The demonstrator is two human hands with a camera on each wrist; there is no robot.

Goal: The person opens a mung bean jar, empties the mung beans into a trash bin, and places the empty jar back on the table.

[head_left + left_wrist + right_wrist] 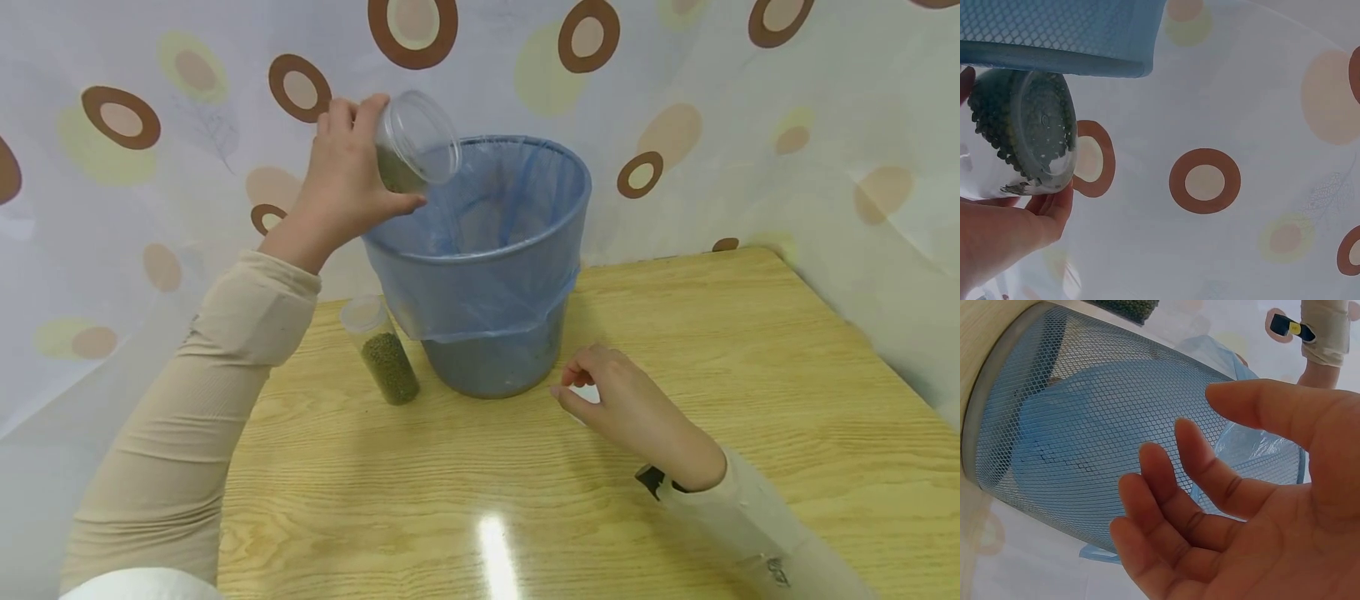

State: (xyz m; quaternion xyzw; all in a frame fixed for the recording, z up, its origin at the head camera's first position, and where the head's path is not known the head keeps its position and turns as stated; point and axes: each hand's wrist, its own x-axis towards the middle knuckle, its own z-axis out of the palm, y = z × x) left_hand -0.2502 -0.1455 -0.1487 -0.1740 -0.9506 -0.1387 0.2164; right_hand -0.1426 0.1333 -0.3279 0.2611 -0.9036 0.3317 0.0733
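My left hand grips a clear plastic jar, tilted with its open mouth toward the blue-lined waste bin. Small dark green grains lie inside the jar in the left wrist view. To the right of the bin, low over the table, my right hand has loosely bent fingers. The right wrist view shows the right palm bare, holding nothing. A small white thing shows between its thumb and fingers in the head view, mostly hidden; its kind is unclear.
Left of the bin stands a tall clear container with green grains in its lower part. The bin is mesh, with a blue bag folded over its rim. Everything stands on a wooden table before a patterned wall covering.
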